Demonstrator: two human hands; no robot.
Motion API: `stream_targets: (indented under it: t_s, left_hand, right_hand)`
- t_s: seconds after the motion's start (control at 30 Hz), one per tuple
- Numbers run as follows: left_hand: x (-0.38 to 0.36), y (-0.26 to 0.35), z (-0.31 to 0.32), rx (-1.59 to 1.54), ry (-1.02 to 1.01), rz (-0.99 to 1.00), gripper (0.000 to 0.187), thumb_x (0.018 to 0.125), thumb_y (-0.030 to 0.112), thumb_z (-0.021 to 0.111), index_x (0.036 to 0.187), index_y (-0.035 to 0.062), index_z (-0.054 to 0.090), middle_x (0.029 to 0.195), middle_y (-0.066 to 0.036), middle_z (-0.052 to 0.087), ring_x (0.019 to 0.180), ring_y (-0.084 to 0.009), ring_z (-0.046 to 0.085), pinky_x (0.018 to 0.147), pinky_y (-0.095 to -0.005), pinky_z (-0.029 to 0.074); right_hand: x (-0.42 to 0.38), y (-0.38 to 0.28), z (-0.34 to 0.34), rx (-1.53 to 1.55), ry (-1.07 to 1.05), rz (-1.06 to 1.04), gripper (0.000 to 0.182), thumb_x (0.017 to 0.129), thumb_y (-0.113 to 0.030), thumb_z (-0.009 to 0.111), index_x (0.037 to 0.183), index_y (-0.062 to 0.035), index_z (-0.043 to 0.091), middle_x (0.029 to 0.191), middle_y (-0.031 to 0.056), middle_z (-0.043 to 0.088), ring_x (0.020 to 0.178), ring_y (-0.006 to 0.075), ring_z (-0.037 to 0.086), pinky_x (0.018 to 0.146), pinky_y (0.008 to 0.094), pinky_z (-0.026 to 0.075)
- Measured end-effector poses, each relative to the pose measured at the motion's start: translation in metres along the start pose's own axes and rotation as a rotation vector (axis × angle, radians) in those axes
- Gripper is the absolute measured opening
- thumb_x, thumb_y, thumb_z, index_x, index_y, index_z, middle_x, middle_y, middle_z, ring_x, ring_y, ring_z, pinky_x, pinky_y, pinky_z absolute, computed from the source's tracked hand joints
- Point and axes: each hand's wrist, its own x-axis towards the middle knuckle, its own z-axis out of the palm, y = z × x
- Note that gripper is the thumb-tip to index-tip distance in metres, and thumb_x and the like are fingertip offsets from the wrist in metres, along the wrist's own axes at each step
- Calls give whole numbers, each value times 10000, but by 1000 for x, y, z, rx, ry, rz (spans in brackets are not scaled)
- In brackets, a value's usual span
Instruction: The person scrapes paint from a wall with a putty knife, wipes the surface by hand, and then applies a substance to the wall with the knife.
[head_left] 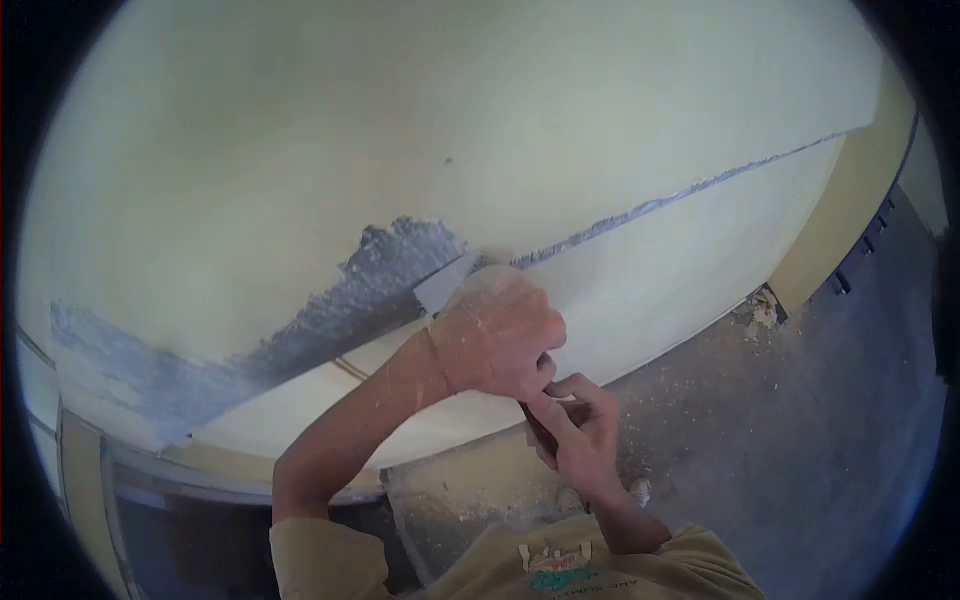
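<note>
My left hand (pixel 495 335) is closed in a fist close against the pale wall surface (pixel 500 120). A flat, light metal scraper blade (pixel 445 285) pokes out past its knuckles, against the edge of a rough grey patch (pixel 385 265) in the pale coating. Just below and to the right, my right hand (pixel 585 435) is wrapped around the dark handle (pixel 542 440) of what looks like the same scraper. The middle of the tool is hidden by my left hand.
A narrow rough grey line (pixel 680 195) runs up to the right between pale surfaces. Crumbled debris (pixel 765 308) lies at the foot of the wall, and chips dot the grey floor (pixel 740 440). A dark opening (pixel 220 540) is at lower left.
</note>
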Motion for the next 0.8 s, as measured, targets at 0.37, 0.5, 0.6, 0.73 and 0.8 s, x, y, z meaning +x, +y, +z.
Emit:
stream_targets:
  t_s: [0.37,0.5,0.6,0.73,0.8]
  left_hand:
    - [-1,-1,-10,-11,45,39,160,546,193,589,485,47,563,479,-188,493,492,-381,533,505,-441,443]
    - [-1,-2,-3,31,52,47,152,549,197,589,502,53,574,489,-177,507,500,-373,543,526,-444,450]
    - [-1,5,-4,-7,-68,-1,155,539,192,605,528,37,617,521,-182,550,556,-347,599,565,-439,491]
    - [-1,0,-4,27,26,72,162,542,207,603,488,65,547,480,-163,499,494,-370,534,516,-451,434]
    - [3,4,-29,96,-124,-20,162,545,207,604,524,46,613,535,-186,560,560,-344,603,564,-431,491]
  right_hand:
    - [6,-2,14,80,26,-10,161,941,-165,616,886,-28,552,598,49,569,449,60,468,365,227,308]
    - [5,-8,8,159,-8,69,145,940,-153,616,869,-41,558,595,36,564,461,57,470,377,227,319]
    - [-1,3,7,167,8,33,137,941,-145,612,878,-38,556,597,42,565,467,57,474,380,226,316]
    - [4,-2,11,119,12,10,119,944,-138,606,899,-40,556,594,42,559,469,58,474,380,228,310]
    - [7,-11,16,163,-35,9,108,944,-128,602,899,-39,561,601,45,562,476,59,478,379,230,311]
